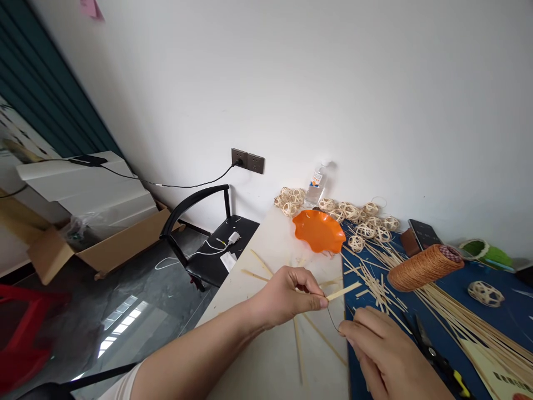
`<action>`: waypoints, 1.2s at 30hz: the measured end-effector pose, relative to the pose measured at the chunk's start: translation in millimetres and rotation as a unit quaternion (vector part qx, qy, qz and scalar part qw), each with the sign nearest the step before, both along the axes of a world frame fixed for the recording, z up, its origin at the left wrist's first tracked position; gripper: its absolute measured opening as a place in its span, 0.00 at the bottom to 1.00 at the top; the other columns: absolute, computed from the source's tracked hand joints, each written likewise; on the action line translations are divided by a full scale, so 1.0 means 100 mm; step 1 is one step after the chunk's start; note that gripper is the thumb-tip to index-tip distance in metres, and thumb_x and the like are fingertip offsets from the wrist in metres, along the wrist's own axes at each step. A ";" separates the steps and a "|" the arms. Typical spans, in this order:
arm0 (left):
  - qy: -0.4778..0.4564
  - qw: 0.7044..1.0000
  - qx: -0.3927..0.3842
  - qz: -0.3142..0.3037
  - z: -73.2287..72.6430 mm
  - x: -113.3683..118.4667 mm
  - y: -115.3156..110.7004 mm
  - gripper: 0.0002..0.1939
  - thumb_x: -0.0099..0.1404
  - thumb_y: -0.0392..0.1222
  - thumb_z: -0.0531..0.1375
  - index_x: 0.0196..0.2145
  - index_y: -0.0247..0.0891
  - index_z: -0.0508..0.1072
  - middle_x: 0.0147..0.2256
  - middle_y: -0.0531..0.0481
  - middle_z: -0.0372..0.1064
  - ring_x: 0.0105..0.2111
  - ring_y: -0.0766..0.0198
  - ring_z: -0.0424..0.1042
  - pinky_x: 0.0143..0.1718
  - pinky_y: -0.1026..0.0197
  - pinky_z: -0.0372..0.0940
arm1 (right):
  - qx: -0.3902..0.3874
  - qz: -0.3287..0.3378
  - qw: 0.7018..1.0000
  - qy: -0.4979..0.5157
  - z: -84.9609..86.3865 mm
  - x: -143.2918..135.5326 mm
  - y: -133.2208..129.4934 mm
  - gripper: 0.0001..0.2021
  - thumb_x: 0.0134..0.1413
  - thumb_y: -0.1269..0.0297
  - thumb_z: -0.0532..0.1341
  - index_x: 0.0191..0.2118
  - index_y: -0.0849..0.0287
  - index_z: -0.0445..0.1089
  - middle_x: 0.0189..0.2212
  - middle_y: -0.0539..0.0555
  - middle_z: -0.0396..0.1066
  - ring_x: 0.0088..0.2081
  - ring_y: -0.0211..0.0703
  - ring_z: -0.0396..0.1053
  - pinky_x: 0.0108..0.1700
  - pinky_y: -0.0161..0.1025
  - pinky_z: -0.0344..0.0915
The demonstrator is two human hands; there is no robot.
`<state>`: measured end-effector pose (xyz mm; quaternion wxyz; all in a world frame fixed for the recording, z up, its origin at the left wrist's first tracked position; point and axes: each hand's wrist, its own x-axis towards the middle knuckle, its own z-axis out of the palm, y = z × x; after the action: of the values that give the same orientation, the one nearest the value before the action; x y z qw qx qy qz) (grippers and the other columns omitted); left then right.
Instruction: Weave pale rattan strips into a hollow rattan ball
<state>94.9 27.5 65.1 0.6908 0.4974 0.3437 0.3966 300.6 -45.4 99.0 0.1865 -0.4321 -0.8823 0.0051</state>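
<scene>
My left hand (287, 294) is closed in a pinch above the pale table top, with a flat bamboo strip (345, 290) poking out to the right from between thumb and forefinger. A thin dark wire or thread (331, 318) curves down from that pinch to my right hand (383, 347), whose thumb and forefinger are closed on its other end. More bamboo strips (298, 350) fan out beneath my left hand; it hides where they meet. Scissors (433, 353) with black and yellow handles lie right of my right hand.
An orange scalloped dish (320, 230), a water bottle (316, 186) and several woven balls (347, 211) stand by the wall. A spool of brown cord (425, 268) and long strips (458, 316) lie on the blue mat (433, 228). Left is a black chair (212, 261).
</scene>
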 end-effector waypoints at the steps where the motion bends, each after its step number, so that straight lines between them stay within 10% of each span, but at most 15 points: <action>1: -0.009 1.000 -0.017 0.001 0.00 0.00 0.00 0.17 0.44 0.50 0.76 0.22 0.35 0.79 0.27 0.50 0.70 0.27 0.66 0.65 0.31 0.61 0.58 | -0.002 -0.006 1.000 0.018 0.01 -0.01 -0.02 0.12 0.57 0.76 0.52 0.33 0.53 0.68 0.27 0.52 0.67 0.27 0.42 0.68 0.27 0.36 0.67; 13: 0.043 0.999 -0.020 -0.024 -0.02 0.04 -0.06 0.12 0.48 0.44 0.72 0.20 0.34 0.77 0.22 0.52 0.68 0.25 0.68 0.61 0.28 0.63 0.56 | 0.032 0.002 0.996 0.080 0.19 -0.14 -0.10 0.10 0.64 0.72 0.54 0.31 0.55 0.66 0.24 0.50 0.64 0.26 0.41 0.66 0.29 0.36 0.63; 30: 0.155 0.935 0.267 -0.173 0.01 0.00 -0.15 0.03 0.59 0.36 0.66 0.29 0.38 0.83 0.27 0.47 0.77 0.32 0.61 0.73 0.43 0.60 0.64 | -0.210 0.005 0.976 0.053 0.32 -0.05 0.35 0.12 0.63 0.73 0.54 0.29 0.56 0.67 0.28 0.49 0.66 0.35 0.41 0.65 0.43 0.42 0.59; 36: 0.134 0.952 0.196 -0.195 -0.04 0.04 -0.18 0.04 0.57 0.37 0.67 0.28 0.35 0.82 0.27 0.48 0.74 0.28 0.63 0.70 0.33 0.62 0.63 | -0.222 0.080 0.970 0.063 0.24 -0.05 0.52 0.14 0.61 0.75 0.56 0.25 0.57 0.69 0.23 0.47 0.65 0.31 0.38 0.64 0.45 0.41 0.58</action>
<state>98.9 9.6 61.5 0.5913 0.7288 0.2449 0.2434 296.0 6.5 123.0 0.1400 -0.3891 -0.8774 0.2430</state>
